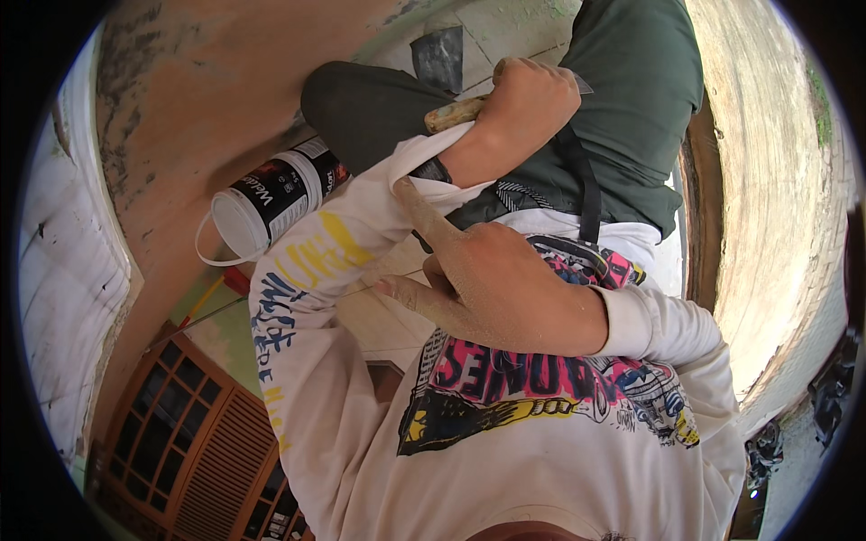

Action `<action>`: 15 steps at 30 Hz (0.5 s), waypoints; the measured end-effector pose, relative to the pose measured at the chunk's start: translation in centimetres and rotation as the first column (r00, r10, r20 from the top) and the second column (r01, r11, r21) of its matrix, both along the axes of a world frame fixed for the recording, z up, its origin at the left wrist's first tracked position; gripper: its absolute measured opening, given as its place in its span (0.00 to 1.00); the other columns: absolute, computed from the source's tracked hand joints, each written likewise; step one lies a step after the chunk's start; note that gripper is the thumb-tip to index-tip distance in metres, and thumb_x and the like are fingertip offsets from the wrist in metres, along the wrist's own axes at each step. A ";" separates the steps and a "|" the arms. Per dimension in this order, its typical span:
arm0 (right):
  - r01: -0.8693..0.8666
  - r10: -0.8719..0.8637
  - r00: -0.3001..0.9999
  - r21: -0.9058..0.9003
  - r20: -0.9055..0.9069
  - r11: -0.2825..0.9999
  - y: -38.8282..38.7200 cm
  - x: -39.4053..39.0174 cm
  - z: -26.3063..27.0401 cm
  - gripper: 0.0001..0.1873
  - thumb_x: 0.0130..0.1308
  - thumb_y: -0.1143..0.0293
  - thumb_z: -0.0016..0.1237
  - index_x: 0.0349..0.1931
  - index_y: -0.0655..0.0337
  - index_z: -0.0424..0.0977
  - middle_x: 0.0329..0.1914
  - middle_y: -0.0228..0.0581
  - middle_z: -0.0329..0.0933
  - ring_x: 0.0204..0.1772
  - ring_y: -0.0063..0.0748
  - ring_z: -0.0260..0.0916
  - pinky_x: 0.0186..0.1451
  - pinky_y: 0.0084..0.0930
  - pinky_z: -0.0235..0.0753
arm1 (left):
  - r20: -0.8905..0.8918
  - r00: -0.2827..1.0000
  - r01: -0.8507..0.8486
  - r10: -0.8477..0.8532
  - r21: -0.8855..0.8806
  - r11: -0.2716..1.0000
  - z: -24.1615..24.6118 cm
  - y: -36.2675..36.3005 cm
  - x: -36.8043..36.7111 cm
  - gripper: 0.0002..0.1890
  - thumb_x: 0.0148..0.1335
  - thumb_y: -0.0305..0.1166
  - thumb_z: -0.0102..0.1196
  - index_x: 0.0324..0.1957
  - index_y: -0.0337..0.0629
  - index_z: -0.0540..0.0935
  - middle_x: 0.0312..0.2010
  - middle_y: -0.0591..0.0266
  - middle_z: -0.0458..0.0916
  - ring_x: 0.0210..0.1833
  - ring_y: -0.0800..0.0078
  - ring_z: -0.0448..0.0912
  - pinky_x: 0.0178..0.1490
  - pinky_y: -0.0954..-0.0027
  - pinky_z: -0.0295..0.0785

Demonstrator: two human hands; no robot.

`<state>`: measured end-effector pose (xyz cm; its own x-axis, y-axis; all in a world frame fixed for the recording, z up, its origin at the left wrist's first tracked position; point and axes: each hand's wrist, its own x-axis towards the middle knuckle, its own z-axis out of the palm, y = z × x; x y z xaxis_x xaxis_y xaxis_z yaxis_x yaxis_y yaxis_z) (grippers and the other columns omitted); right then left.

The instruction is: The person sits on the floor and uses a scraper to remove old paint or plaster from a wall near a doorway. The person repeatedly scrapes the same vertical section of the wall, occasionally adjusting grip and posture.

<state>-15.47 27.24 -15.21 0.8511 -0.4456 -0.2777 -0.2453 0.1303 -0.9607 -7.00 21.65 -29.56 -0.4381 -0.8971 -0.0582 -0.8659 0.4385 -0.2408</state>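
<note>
My left hand [531, 111] is closed around a scraper, its worn wooden handle [454, 115] sticking out on one side and a corner of thin blade [583, 84] on the other. A black band [431, 171] circles that wrist, partly under the white sleeve cuff [443, 193]. My right hand [514, 291], coated in pale dust, reaches across my body. Its extended index finger touches the left cuff, with the fingertip at the fabric's edge. The right thumb stands apart, and the other fingers are mostly hidden beneath the hand.
A black and white plastic pail [270, 196] with a bail handle is beside my left arm, near the orange-brown wall [203, 74]. A dark flat sheet [438, 59] lies on the floor tiles [500, 34]. Beyond my left elbow are a red-and-yellow object [233, 280] and a wooden louvred door [220, 460].
</note>
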 end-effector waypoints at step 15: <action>0.309 -0.308 0.951 0.064 -0.018 0.949 -3.2 -0.6 -2.6 0.21 0.67 0.66 0.57 0.53 0.72 0.72 0.11 0.32 0.66 0.17 0.17 0.57 0.23 0.23 0.58 | -0.006 0.997 -0.074 0.075 0.101 0.992 -0.3 -0.5 0.3 0.05 0.47 0.32 0.62 0.25 0.48 0.79 0.17 0.67 0.80 0.23 0.72 0.83 0.24 0.71 0.70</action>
